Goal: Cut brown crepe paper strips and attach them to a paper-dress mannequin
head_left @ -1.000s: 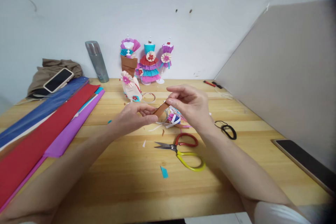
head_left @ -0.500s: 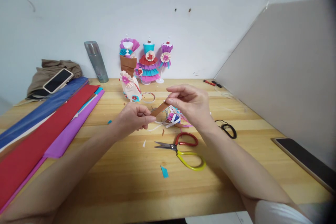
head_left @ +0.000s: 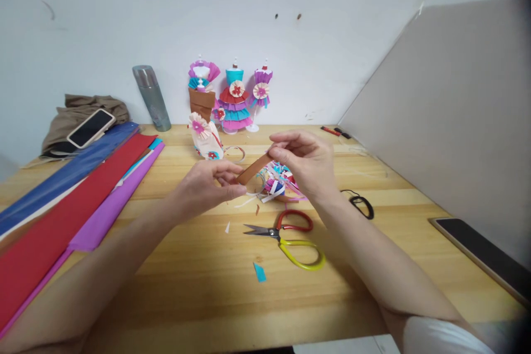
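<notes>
Brown strip (head_left: 255, 169), narrow, plain, nearly straight. I hold it aslant: lower end at my left hand (head_left: 205, 183), upper at my right hand (head_left: 307, 161).

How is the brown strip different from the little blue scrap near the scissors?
The brown strip is longer; the blue scrap is shorter. The brown strip is held up between the left hand and right hand, while the blue scrap lies on the table. Both look thin and flat.
</notes>
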Action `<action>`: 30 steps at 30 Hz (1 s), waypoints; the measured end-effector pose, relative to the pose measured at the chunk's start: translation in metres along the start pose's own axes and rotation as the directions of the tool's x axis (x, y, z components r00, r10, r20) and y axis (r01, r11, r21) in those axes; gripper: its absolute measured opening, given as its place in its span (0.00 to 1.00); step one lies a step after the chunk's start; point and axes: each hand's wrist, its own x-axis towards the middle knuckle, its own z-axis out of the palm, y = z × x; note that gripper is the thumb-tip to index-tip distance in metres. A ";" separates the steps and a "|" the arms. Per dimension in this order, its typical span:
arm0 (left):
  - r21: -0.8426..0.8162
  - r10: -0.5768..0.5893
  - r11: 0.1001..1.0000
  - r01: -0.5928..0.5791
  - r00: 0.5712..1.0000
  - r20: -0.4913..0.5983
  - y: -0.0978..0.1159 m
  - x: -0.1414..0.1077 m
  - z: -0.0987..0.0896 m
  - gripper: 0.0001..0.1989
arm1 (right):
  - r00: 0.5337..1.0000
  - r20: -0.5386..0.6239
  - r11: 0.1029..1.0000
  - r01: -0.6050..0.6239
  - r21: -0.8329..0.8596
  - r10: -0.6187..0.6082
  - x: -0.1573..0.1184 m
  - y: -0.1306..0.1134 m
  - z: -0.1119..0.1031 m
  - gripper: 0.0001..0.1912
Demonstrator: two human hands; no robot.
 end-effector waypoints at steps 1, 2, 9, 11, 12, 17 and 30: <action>-0.023 -0.016 1.000 0.017 0.999 0.033 -0.001 0.000 0.000 0.24 | 1.000 -0.002 1.000 0.029 -0.007 -0.029 -0.001 0.000 0.000 0.09; -0.052 -0.032 0.998 0.035 0.998 0.062 -0.001 0.000 0.000 0.25 | 0.998 -0.001 0.998 0.065 -0.014 -0.065 -0.002 0.000 0.000 0.09; 0.028 0.132 0.991 -0.129 0.978 -0.163 -0.003 -0.002 0.008 0.18 | 0.948 0.102 0.948 0.309 -0.075 -0.301 -0.010 -0.005 0.000 0.07; 0.059 0.186 0.982 -0.178 0.967 -0.173 -0.004 -0.003 0.011 0.10 | 0.936 0.141 0.937 0.336 -0.094 -0.322 -0.012 -0.007 0.001 0.07; 0.060 0.191 0.981 -0.183 0.968 -0.163 -0.004 -0.003 0.012 0.08 | 0.934 0.153 0.935 0.340 -0.104 -0.323 -0.012 -0.007 0.001 0.07; 0.030 0.128 0.992 -0.125 0.980 -0.151 -0.005 -0.001 0.012 0.11 | 0.954 0.192 0.962 0.254 -0.103 -0.232 -0.011 -0.008 0.001 0.13; 0.040 0.097 0.995 -0.091 0.978 -0.187 -0.007 0.001 0.007 0.12 | 0.920 0.377 0.986 0.148 -0.076 -0.109 -0.006 -0.011 -0.002 0.34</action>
